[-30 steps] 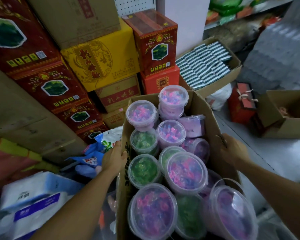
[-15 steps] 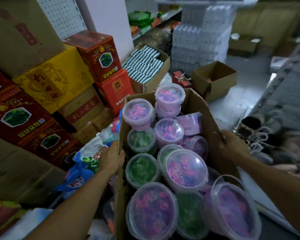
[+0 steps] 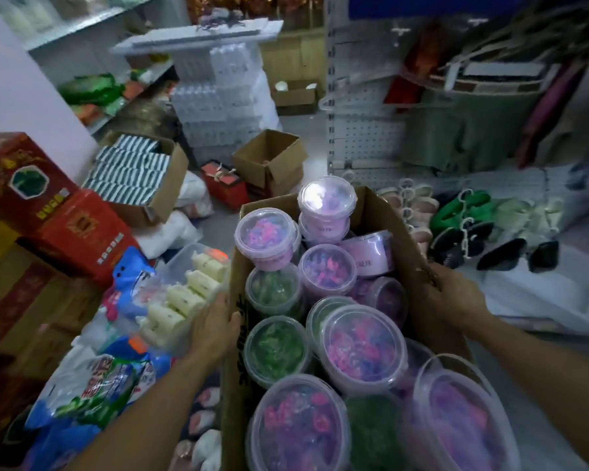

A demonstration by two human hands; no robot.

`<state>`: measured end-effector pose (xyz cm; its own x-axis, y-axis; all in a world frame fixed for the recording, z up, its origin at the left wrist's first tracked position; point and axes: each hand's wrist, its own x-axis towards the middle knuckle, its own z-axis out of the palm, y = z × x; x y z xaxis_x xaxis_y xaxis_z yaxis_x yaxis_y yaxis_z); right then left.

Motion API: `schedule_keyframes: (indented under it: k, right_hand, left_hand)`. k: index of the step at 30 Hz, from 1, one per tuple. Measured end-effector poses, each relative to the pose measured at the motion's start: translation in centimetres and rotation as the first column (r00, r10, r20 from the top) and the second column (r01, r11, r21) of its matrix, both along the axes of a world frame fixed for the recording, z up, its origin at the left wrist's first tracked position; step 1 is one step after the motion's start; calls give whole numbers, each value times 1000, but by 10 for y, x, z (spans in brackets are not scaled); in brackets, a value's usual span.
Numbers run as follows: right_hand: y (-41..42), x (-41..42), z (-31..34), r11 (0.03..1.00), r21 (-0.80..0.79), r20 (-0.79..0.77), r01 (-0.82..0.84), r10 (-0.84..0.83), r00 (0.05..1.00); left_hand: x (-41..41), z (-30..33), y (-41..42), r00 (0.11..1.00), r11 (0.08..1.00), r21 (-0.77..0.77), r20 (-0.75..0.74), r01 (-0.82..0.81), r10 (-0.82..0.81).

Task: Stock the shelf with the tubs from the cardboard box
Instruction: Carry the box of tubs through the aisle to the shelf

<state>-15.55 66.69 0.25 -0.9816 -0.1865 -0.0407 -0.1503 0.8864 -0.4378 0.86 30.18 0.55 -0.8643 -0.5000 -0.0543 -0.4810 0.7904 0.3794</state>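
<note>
Both hands are on the cardboard box here, one on each side wall: the left hand presses flat against the left wall with its thumb hooked over the top edge, and the right hand clamps the right wall's rim, fingers curled over the cardboard. The box is packed with clear-lidded tubs, pink and purple pieces in most, green in a few, and none of them is out of the box. One purple tub sits stacked high at the far end, and another lies tipped on its side beside it, label showing. To the left of the box, a clear bin of small cream bottles sits just beside the left hand, with blue and green detergent bags below it. Red gift cartons are piled on the far left. Ahead stands a white pegboard rack, with slippers laid out on the floor to the right of the box.
</note>
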Motion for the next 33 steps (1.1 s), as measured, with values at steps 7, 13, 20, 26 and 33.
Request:
schedule_keyframes:
  k: [7, 13, 20, 26, 33]
  right_hand:
    - [158, 48, 5, 969, 28, -30, 247, -246, 969]
    - [279, 93, 8, 892, 50, -89, 449, -444, 892]
    - [390, 127, 15, 710, -36, -101, 703, -703, 704]
    - [472, 126, 19, 561, -55, -79, 826, -827, 556]
    - [577, 95, 20, 342, 15, -71, 940, -937, 342]
  left_hand:
    - [-43, 4, 122, 965, 965, 20, -1, 262, -262]
    - [-94, 8, 239, 868, 867, -41, -9, 496, -497]
    - [-169, 14, 376, 693, 696, -6, -83, 718, -716]
    - [-252, 14, 500, 558, 559, -61, -24, 827, -829]
    - [-355, 18, 657, 384, 383, -60, 9, 922, -923]
